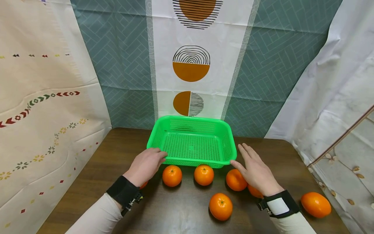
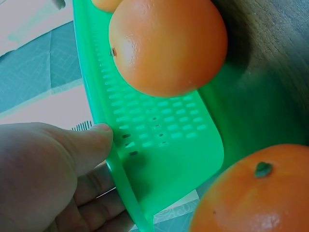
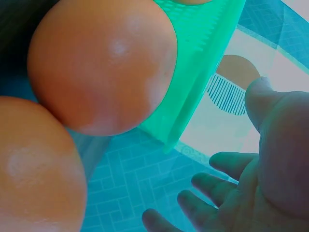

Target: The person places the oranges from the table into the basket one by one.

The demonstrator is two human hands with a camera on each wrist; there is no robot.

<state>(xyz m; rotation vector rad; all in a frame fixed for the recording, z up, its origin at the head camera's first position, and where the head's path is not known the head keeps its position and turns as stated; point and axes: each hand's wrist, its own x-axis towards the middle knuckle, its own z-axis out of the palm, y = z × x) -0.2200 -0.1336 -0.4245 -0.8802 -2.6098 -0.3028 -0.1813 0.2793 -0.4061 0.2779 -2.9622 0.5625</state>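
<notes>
Basket [image 1: 191, 143] at the far middle of the table [image 1: 96, 169], held at its near left corner.
The rim is pinched by the left hand [image 1: 145, 165], thumb [image 2: 91, 140] on the outer wall; the right hand [image 1: 255, 170] is spread flat beside the right corner, gripping nothing. A steadier hold would likely be had with both corners gripped and the basket kept level. Counted: one basket; seven oranges, one [image 1: 172, 175] nearest the left hand, two partly hidden.
</notes>
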